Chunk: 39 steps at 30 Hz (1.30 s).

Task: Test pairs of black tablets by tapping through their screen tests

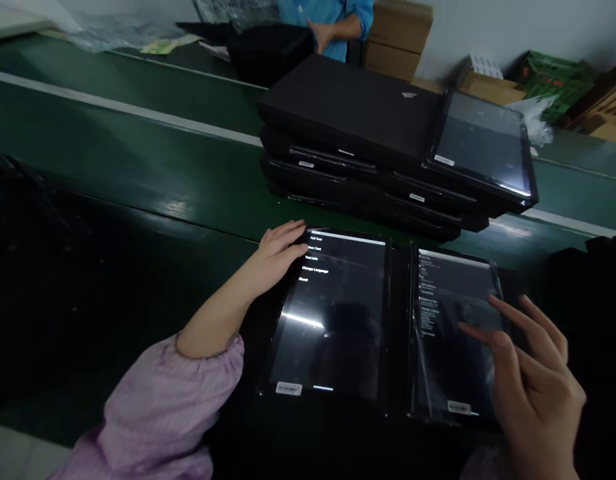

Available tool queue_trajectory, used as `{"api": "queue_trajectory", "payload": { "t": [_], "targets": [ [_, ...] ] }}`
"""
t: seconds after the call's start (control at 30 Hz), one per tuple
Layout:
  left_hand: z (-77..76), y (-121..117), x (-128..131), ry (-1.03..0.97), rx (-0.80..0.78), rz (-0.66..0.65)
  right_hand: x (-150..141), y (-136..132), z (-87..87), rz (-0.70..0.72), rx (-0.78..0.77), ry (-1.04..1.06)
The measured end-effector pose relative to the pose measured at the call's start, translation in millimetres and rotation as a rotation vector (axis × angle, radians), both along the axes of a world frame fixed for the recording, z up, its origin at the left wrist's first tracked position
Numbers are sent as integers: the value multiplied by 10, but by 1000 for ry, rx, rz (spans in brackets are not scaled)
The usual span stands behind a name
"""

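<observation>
Two tablets lie side by side in front of me, both screens lit. The left tablet (338, 313) shows a menu with "Full Test" at the top, and a barcode label sits at its lower left. My left hand (278, 257) rests at this tablet's upper left edge, fingers stretched out and the thumb tip on the border. On the right tablet (448, 360) are lines of small white text, mostly too small to read. Over its right side hovers my right hand (535, 373), fingers apart and holding nothing; whether a fingertip touches the screen I cannot tell.
Black trays (348, 107) holding tablets are stacked behind, with another tablet (483, 143) on top at the right. Across the green bench (188, 160), a co-worker's hand (323, 35) is beside a black box (271, 53). Cardboard boxes (398, 37) and a green crate (551, 80) stand beyond.
</observation>
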<state>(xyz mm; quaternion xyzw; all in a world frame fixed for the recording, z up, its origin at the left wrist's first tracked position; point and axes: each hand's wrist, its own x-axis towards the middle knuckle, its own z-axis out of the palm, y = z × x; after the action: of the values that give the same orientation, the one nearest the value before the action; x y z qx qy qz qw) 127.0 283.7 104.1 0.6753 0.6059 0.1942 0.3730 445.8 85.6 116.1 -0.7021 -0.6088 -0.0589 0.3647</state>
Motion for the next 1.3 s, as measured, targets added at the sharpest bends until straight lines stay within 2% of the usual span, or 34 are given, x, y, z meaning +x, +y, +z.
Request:
{"api": "queue_trajectory", "payload": {
  "t": [0.17,0.33,0.4,0.47,0.63,0.7,0.97,1.13,1.3],
  "targets": [
    [-21,-1,1,14,7,3,30,31,-73,106,-70,-124],
    [-40,10,-5,10,20,6,-136,88,-153,270,-144,-150],
    [-40,15,-7,15,13,6,-169,99,-164,289,-164,-163],
    [-37,18,-8,20,-3,2,-137,95,-163,247,-138,-173],
    [-21,20,2,28,-6,-9,76,46,-98,-18,-38,-152],
    [-12,18,7,43,3,-15,127,28,-54,-65,-31,-119],
    [-17,26,-15,150,31,-140,257,114,17,-48,-56,-116],
    [-93,44,-18,44,31,-55,335,328,-59,25,-147,-165],
    [-133,45,6,-32,69,8,394,512,-178,101,-148,-204]
  ]
}}
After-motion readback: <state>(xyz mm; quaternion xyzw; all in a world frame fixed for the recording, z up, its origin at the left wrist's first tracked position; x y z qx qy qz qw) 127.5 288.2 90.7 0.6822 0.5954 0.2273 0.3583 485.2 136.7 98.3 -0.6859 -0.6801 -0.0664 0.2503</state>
